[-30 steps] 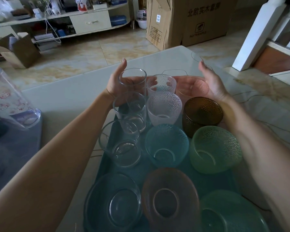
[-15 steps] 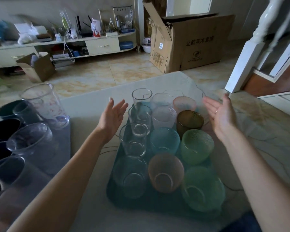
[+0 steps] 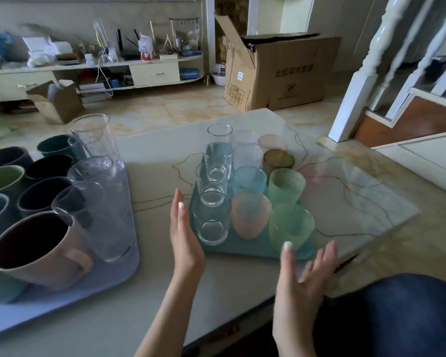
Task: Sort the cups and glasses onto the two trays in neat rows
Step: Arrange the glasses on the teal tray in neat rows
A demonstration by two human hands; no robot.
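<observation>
A teal tray [image 3: 245, 247] in the middle of the table carries three rows of glasses: clear ones [image 3: 211, 217] on the left, frosted pink [image 3: 250, 215] and blue ones in the middle, green [image 3: 290, 226] and amber ones [image 3: 278, 159] on the right. A lilac tray [image 3: 108, 276] at the left holds several ceramic mugs [image 3: 39, 249] and tall clear plastic cups [image 3: 106, 202]. My left hand [image 3: 184, 235] is open, palm facing the teal tray's left side, touching nothing. My right hand [image 3: 303, 276] hovers open just off the tray's near right corner.
The table's near edge [image 3: 232, 328] runs under my wrists, with a blue-clad knee [image 3: 397, 313] below it. Beyond the table lie a tiled floor, a large cardboard box [image 3: 281, 73], a cluttered low shelf [image 3: 93, 70] and a white stair post [image 3: 358, 81].
Both hands let go of the far glasses and drew back toward me, now open beside the tray's near end. The view pulled back, bringing the lilac tray of mugs into sight.
</observation>
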